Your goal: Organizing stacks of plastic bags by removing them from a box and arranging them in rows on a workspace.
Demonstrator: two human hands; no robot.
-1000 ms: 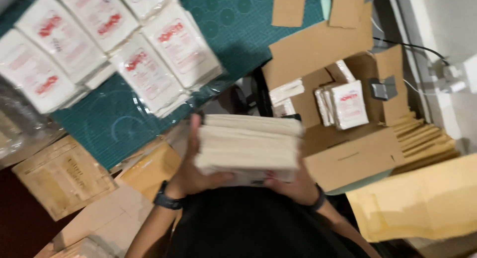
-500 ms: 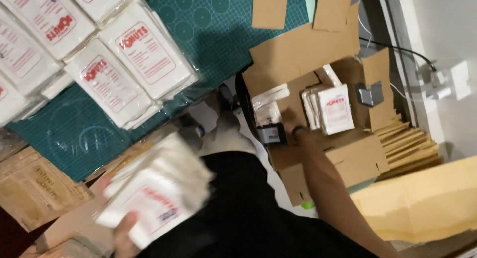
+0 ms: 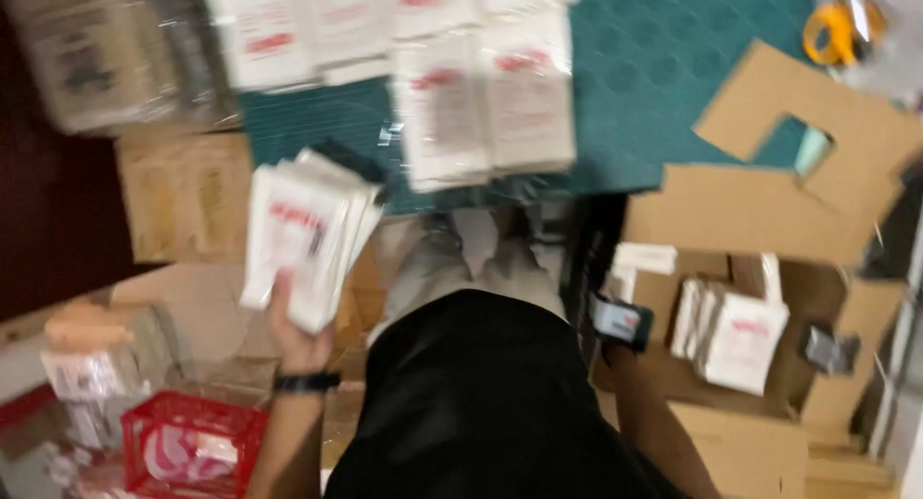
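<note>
My left hand [image 3: 296, 334] is raised in front of me and grips a thick stack of white packets with red print [image 3: 303, 232], held upright over the edge of the green cutting mat [image 3: 654, 95]. My right hand [image 3: 615, 353] is low at the right, at the rim of an open cardboard box [image 3: 750, 441]. It seems closed on a small dark object [image 3: 621, 319], though the blur hides the fingers. More white packets [image 3: 738, 337] stand inside the box. My dark clothing fills the lower middle.
Rows of bagged white packets [image 3: 481, 105] lie on the mat. Cut cardboard sheets [image 3: 798, 105] and a yellow tool [image 3: 838, 28] are at the upper right. Brown envelopes [image 3: 187, 196] and a plastic-wrapped bundle [image 3: 96, 57] are at the left, and a red crate [image 3: 192, 443] at the lower left.
Both hands held the stack a second ago. The left hand alone now carries it up and to the left, while the right hand has gone to the box. The view swung left.
</note>
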